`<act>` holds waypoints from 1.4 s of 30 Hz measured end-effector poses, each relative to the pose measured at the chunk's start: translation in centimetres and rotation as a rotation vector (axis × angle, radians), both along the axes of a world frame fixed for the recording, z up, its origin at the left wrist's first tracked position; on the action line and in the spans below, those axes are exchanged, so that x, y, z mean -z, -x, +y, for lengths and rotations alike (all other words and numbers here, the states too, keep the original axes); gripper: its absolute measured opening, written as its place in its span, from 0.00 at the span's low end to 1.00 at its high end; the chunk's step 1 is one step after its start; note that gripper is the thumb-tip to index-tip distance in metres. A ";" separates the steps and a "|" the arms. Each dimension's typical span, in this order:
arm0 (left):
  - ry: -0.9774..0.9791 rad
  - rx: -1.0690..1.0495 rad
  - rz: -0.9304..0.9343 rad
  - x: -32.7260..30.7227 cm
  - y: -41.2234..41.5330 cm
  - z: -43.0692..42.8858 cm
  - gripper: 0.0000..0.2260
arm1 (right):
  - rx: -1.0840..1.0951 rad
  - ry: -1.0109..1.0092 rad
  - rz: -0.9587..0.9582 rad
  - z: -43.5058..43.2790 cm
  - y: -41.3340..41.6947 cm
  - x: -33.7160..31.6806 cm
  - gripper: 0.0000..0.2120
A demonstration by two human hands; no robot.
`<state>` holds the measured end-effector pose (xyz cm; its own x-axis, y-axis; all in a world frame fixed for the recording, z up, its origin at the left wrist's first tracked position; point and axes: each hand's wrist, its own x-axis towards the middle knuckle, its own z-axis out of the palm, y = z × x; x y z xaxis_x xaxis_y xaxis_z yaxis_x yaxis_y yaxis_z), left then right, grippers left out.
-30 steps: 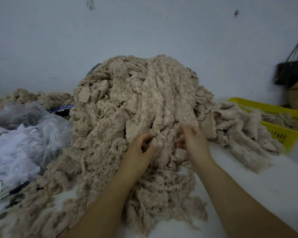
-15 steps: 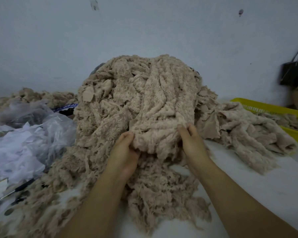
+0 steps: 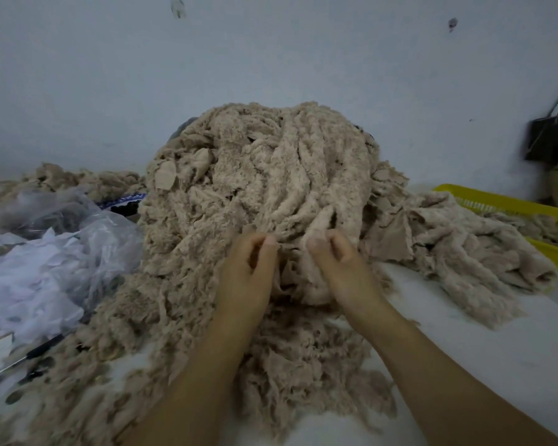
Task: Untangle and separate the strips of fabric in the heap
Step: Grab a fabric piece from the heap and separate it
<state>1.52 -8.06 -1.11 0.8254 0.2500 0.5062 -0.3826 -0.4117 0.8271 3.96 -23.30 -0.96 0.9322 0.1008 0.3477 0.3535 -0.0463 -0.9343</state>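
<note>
- Head view. The heap (image 3: 264, 194) of beige strips fills the middle of the bench (image 3: 471, 349) and rises against the wall at the far edge. Frayed tails spill down to the near edge, between and under my forearms.
- Left hand (image 3: 245, 272): fingers curled in, thumb tip pressed against the heap's front face, pinching fabric there.
- Right hand (image 3: 342, 268): just beside the left, thumb up, fingers curled round the lower end of one strip (image 3: 322, 220) that runs up into the heap.
- Change: half a second ago my hands were apart, cupped under a thick lump and lifting it. Now the lump is back down, my hands have closed in until the thumbs nearly meet, and the grip has gone from scooping to a fine pinch.
- Reading: I judge I am done loosening bulk and am singling out one strip to draw it apart from its neighbour. Nothing is free yet; the heap is very much whole.
- Risk: the edges are fuzzy and interlocked, so a hard tug would likely drag neighbours along.
- Around: a yellow basket (image 3: 503, 204) at the right edge holds some fabric. Crumpled clear plastic (image 3: 45, 268) lies at the left edge. There is a dark-handled tool (image 3: 39, 349) by the near left corner; I cannot tell what it is.
</note>
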 end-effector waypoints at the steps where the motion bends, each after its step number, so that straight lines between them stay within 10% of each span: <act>1: 0.076 0.136 0.123 -0.3 0.3 -0.6 0.12 | -0.041 0.099 -0.058 0.2 0.3 0.0 0.10; 5: 0.547 0.534 0.528 -0.5 0.0 -0.5 0.18 | -0.269 0.384 -0.141 1.2 1.2 0.5 0.09; 11: 1.144 0.590 0.542 -0.6 -0.9 0.7 0.07 | -0.362 0.411 -0.061 2.1 1.9 1.1 0.24; 18: 0.378 0.395 0.284 -0.1 0.0 -0.9 0.13 | -0.011 0.185 0.124 0.7 0.3 0.9 0.19; 25: -0.260 0.763 0.351 -0.6 1.6 -1.9 0.10 | 0.092 -0.184 0.536 -0.9 -1.8 0.6 0.16; 35: 0.087 1.043 0.574 -0.8 2.3 -1.7 0.10 | 0.280 -0.082 0.457 -1.7 -2.7 1.2 0.31; 42: 0.336 0.496 0.604 0.6 -0.2 -1.6 0.18 | 0.303 0.275 0.159 0.0 -0.3 -0.2 0.38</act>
<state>1.71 -9.67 -1.66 0.9837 -0.1537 -0.0929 0.0926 -0.0092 0.9957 4.26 -23.32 -0.72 0.9736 -0.1172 0.1958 0.1382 -0.3801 -0.9146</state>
